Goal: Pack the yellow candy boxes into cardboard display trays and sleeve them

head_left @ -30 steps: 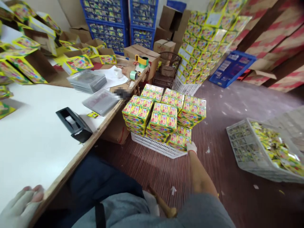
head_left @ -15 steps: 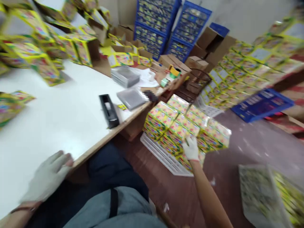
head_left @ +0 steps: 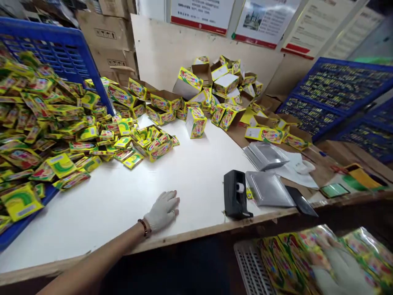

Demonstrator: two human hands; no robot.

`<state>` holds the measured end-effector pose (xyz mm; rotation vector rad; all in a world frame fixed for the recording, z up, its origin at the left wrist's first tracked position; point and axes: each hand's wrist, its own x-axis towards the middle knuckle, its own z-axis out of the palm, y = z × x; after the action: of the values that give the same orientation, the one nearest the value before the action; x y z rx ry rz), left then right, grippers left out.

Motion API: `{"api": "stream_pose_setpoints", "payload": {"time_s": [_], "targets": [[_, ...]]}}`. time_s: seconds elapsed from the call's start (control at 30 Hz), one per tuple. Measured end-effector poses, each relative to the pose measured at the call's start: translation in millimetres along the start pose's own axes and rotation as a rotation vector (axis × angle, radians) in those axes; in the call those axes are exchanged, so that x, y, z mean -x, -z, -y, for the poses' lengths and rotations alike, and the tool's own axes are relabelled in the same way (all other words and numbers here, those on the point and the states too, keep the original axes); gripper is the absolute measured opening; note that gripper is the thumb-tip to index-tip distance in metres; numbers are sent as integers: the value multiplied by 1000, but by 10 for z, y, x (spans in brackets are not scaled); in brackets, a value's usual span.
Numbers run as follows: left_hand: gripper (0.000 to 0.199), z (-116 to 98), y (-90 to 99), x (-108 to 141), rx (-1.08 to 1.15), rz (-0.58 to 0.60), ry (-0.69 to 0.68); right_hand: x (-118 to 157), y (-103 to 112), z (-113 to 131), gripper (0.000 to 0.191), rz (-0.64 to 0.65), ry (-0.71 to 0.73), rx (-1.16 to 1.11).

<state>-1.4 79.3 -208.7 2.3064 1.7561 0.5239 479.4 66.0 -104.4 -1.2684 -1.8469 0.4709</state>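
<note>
My left hand [head_left: 162,211], in a white glove with bare fingertips, lies flat on the white tabletop [head_left: 123,205] near its front edge, holding nothing. At the lower right, my right hand [head_left: 340,266], gloved and blurred, rests over wrapped yellow boxes [head_left: 288,254] stacked on a white slatted crate [head_left: 251,266]; its fingers are too smeared to read. A black tape dispenser [head_left: 235,194] stands right of my left hand. Beyond it on the table are an upright yellow box [head_left: 195,123] and an open box filled with small packets [head_left: 158,146].
Small yellow packets [head_left: 61,135] are heaped at the left beside a blue crate [head_left: 61,45]. Empty open boxes [head_left: 227,82] pile up at the back. Clear plastic sheets [head_left: 270,190] and a phone-like item [head_left: 334,189] lie at the right. Blue crates [head_left: 331,90] stand behind.
The view has swung left and up, bringing the packet heap and wall into sight. My left hand remains on the table; my right hand remains at the stacked boxes, now at the lower right.
</note>
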Motion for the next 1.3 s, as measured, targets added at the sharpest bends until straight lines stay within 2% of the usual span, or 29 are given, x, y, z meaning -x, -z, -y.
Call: {"api": "stream_pose_setpoints", "payload": {"time_s": [0.07, 0.1, 0.2, 0.23, 0.3, 0.37, 0.47, 0.53, 0.6, 0.7, 0.77, 0.8, 0.87, 0.97, 1.03, 1.1, 1.17, 1.23, 1.3], "targets": [[36, 235, 135, -254, -43, -111, 65, -326, -383, 95, 29, -83, 38, 141], [35, 365, 242, -405, -61, -169, 105, -517, -650, 155, 30, -54, 78, 185], [39, 782, 652, -860, -129, -281, 291, -1033, -1584, 397, 32, 289, 279, 134], [39, 913, 789, -987, -170, -275, 383, -1157, -1894, 483, 32, 364, 353, 96], [37, 1115, 1020, -1159, -196, -248, 476, -1337, -2450, 630, 35, 441, 452, 23], [32, 1187, 1167, -1192, -194, -204, 481, -1477, -2881, 726, 39, 454, 458, -62], [29, 1019, 1221, -935, -179, -149, 379, -1702, -3258, 786, 49, 377, 284, -182], [29, 783, 1158, -577, -160, -104, 299, -1837, -3340, 799, 62, 313, 95, -240], [20, 519, 1045, -122, -126, -19, 244, -1890, -3330, 818, 70, 346, -75, -285], [16, 156, 893, 598, -24, 54, 156, -1735, -3240, 904, 70, 618, -185, -406], [17, -27, 884, 992, 122, 19, 91, -1515, -3168, 1002, 66, 784, -185, -503], [16, -91, 915, 1138, 204, -35, 73, -1396, -3132, 1054, 62, 820, -186, -523], [14, -147, 1028, 1296, 327, -194, 99, -1185, -3065, 1141, 56, 807, -208, -492], [17, -66, 1207, 1190, 298, -425, 294, -994, -3003, 1195, 51, 749, -242, -401], [25, 43, 1266, 941, 201, -453, 431, -939, -2996, 1182, 50, 729, -230, -388], [38, 140, 1279, 640, 107, -399, 540, -915, -3003, 1153, 52, 711, -204, -398], [42, 186, 1276, 382, 34, -298, 596, -908, -3001, 1139, 59, 648, -180, -377], [40, 159, 1279, 234, -31, -207, 547, -907, -2970, 1167, 67, 549, -144, -319], [37, 87, 1279, 212, -84, -161, 419, -909, -2916, 1238, 66, 480, -94, -282]]}}
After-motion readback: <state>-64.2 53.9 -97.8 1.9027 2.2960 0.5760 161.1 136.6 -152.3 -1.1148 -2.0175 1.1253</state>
